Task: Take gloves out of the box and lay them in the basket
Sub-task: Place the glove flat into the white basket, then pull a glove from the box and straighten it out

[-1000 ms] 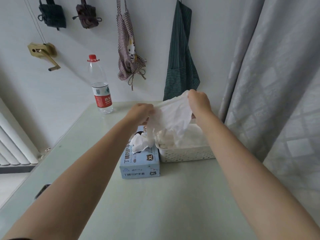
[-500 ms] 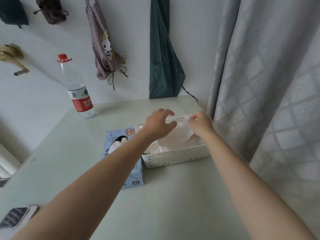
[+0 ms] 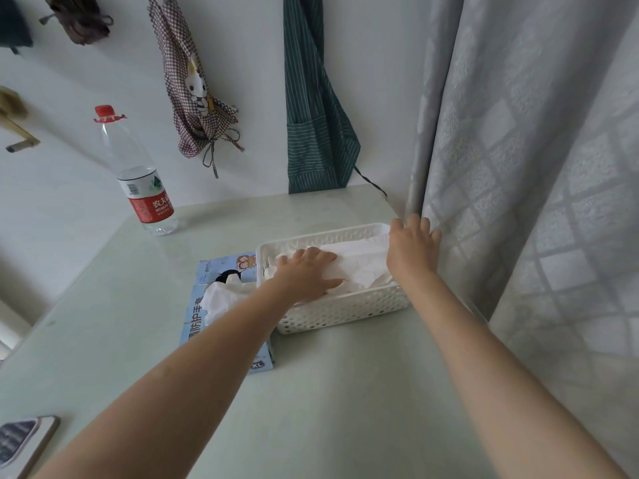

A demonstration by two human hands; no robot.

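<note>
Now, on the head view, I see the glove (image 3: 359,267) has come down from midair into the basket (image 3: 345,311). Left hand (image 3: 306,273) presses flat, open; right hand (image 3: 411,248) rests spread at three o'clock. Box (image 3: 221,305) sits at nine o'clock, another glove poking out.

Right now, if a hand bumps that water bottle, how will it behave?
The bottle looks tall and narrow, so it would probably tip easily. It appears nearly empty, so likely light and quick to slide on the smooth table. Being round, it would probably roll once down.
</note>
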